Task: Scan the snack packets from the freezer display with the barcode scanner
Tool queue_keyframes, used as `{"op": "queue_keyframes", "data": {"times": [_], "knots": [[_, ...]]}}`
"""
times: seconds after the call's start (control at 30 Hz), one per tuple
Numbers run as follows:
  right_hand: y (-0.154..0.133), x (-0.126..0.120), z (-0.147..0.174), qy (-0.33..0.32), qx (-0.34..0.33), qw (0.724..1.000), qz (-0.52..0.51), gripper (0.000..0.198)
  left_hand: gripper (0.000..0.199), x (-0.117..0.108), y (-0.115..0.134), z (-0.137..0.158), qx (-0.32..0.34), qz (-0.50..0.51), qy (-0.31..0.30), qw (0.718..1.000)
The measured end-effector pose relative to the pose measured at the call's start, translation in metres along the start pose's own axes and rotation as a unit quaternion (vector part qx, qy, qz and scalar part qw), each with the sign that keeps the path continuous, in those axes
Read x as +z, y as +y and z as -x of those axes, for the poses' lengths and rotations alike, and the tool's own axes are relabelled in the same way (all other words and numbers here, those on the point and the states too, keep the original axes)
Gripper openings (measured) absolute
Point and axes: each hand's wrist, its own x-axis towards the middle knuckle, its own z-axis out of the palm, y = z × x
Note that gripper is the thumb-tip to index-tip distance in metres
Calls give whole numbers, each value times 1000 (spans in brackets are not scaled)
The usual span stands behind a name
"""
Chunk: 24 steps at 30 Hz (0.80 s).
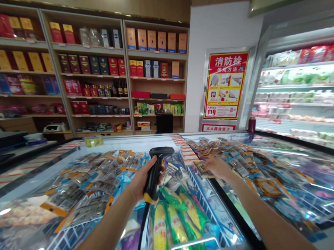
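My left hand (141, 179) is wrapped round the handle of a black barcode scanner (155, 174) with a yellow trim near its base, held upright above the freezer; its cable hangs down toward me. With closed fingers, my right hand (219, 168) holds a small brown snack packet (200, 168) by its edge, over the dark frame between the freezer's glass lids. To the right of that hand lies a spread of small snack packets (238, 162). A second heap of packets (102, 173) lies left of the scanner. The undersides of both hands are partly hidden.
Bagged corn cobs (176, 225) lie in a white wire basket (200, 190) inside the freezer. A roll of tape (94, 141) stands at its back edge. Behind are shelves (97, 75) of boxed goods, a red fire hydrant poster (226, 85) and a lit chiller (302, 86) at right.
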Motion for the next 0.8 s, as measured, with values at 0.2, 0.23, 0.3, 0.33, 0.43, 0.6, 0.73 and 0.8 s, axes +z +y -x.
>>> {"op": "queue_keyframes", "data": {"times": [0.2,0.23,0.3,0.33,0.43,0.6,0.73,0.8], "knots": [[-13,29,1,72,2,996,46,30,29,14,1,-21,-29,25,-27,999],[-13,31,1,67,-9,997,42,29,29,16,0,-19,-37,22,-31,999],[-10,30,1,45,-29,998,19,22,29,19,-3,-11,-56,6,-38,998],[-8,28,0,32,-35,999,3,20,29,20,-4,-6,-65,-7,-40,997],[1,17,-2,16,-48,997,-55,26,29,20,-2,6,-81,-39,-37,995],[17,7,-5,53,-5,985,-162,21,29,18,8,11,-82,-59,-19,995],[25,10,-12,104,60,953,-279,11,33,14,11,9,-93,-68,-11,993],[25,14,-18,114,78,922,-361,23,35,13,10,9,-101,-80,-12,992]]}}
